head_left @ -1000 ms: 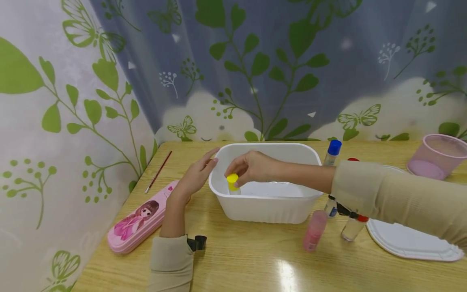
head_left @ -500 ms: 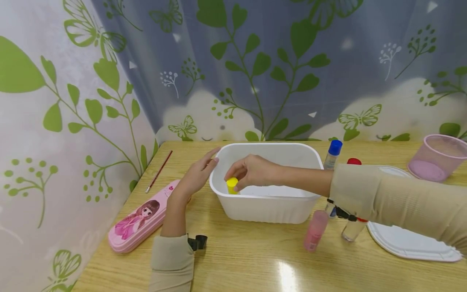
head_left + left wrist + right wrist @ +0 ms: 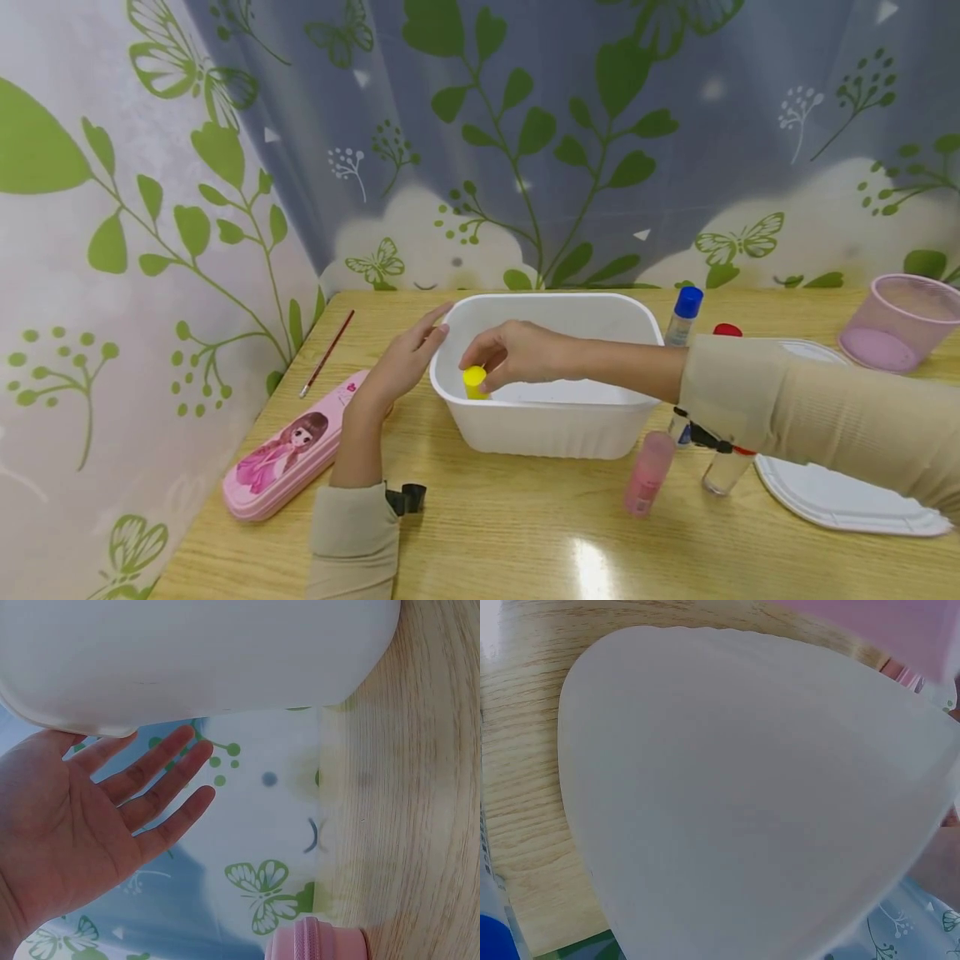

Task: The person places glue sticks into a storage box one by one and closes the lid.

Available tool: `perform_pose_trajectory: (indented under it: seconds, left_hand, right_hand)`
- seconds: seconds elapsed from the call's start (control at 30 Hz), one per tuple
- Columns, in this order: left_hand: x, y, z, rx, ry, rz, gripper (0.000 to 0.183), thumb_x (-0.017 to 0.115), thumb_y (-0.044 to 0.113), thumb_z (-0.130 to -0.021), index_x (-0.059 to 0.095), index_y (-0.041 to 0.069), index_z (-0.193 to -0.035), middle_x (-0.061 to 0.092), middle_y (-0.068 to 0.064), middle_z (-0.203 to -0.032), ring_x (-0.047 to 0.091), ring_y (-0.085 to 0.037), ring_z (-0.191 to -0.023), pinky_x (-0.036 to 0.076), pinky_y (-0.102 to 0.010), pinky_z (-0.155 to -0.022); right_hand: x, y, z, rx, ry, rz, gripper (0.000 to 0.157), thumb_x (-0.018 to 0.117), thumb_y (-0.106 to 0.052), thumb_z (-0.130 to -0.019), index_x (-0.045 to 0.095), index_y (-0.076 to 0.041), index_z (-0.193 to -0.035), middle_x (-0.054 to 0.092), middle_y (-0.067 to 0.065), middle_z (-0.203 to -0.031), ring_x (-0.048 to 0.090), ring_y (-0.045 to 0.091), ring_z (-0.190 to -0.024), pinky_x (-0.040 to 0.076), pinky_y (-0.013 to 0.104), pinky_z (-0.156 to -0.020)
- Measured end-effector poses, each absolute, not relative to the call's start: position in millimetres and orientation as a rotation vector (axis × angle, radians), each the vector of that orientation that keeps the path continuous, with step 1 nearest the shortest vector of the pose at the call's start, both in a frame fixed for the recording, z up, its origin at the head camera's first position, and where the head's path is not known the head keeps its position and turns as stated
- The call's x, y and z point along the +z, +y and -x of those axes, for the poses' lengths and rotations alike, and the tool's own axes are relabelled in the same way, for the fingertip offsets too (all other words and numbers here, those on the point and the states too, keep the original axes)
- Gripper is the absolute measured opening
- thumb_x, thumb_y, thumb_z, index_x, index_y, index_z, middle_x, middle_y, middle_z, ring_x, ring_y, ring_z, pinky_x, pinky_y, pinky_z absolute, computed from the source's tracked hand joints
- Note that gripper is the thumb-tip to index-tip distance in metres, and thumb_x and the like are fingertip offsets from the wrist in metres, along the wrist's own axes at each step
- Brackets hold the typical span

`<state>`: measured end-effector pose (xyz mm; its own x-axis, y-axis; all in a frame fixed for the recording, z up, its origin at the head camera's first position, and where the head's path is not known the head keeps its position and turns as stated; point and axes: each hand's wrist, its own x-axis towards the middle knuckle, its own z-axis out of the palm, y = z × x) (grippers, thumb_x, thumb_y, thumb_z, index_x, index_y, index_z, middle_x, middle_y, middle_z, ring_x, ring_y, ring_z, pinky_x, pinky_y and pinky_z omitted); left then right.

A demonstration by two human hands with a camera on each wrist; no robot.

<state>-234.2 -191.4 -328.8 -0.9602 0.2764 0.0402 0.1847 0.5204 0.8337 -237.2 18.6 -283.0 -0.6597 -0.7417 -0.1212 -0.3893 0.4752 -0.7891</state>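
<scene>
A white plastic tub stands on the wooden table in the head view. Inside its left end, my right hand pinches a small bottle by its yellow cap; the tub's front wall hides the bottle's lower part. My left hand rests against the tub's left rim. The left wrist view shows this hand with its fingers spread and fairly straight, the thumb at the rim. In the right wrist view the tub wall fills most of the picture and hides my right fingers.
Right of the tub stand a pink bottle, a blue-capped bottle and red-capped bottles. A white lid lies under the right sleeve, near a pink basket. On the left lie a pink pencil case and a paintbrush.
My right hand has lowered the yellow-capped bottle slightly into the tub and shifted it a little left. The left hand stays at the rim.
</scene>
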Motion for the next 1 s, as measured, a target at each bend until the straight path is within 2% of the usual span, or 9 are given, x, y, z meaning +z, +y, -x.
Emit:
perform_pose_trajectory:
  seconds: [0.27,0.57,0.77,1.0]
  left_hand:
    - [-331,-190,235,1.451,2.648,-0.407,0.049,0.038,0.041,-0.098,0.030,0.028,-0.144,0.054,-0.010,-0.121,0.052,-0.024,-0.108,0.037,-0.048,-0.094]
    - [-332,-189,234,1.468,2.647,-0.402,0.048,0.038,0.040,-0.099,0.031,0.028,-0.144,0.052,-0.011,-0.126,0.050,-0.024,-0.111,0.036,-0.047,-0.095]
    - [-332,-189,233,1.458,2.653,-0.401,0.048,0.038,0.040,-0.098,0.030,0.027,-0.145,0.051,-0.011,-0.127,0.050,-0.024,-0.112,0.035,-0.047,-0.096]
    - [-331,-191,234,1.464,2.652,-0.402,0.049,0.038,0.042,-0.098,0.030,0.029,-0.144,0.050,-0.011,-0.128,0.049,-0.025,-0.113,0.035,-0.047,-0.096]
  right_hand:
    - [-261,31,234,-1.116,2.279,0.989,0.026,0.068,-0.002,-0.081,0.064,0.000,-0.106,0.062,0.008,-0.105,0.059,0.017,-0.097,0.049,0.025,-0.077]
    - [-229,80,195,-1.211,2.331,1.032,0.019,0.067,-0.007,-0.084,0.066,-0.005,-0.103,0.065,0.001,-0.100,0.060,0.014,-0.094,0.050,0.028,-0.077]
    - [-229,126,162,-1.318,2.337,0.975,0.022,0.066,-0.014,-0.086,0.064,-0.005,-0.106,0.064,0.004,-0.103,0.061,0.019,-0.094,0.050,0.030,-0.079]
    - [-252,164,130,-1.392,2.544,0.897,0.017,0.064,-0.012,-0.087,0.066,-0.013,-0.104,0.064,0.000,-0.103,0.063,0.015,-0.083,0.051,0.028,-0.070]
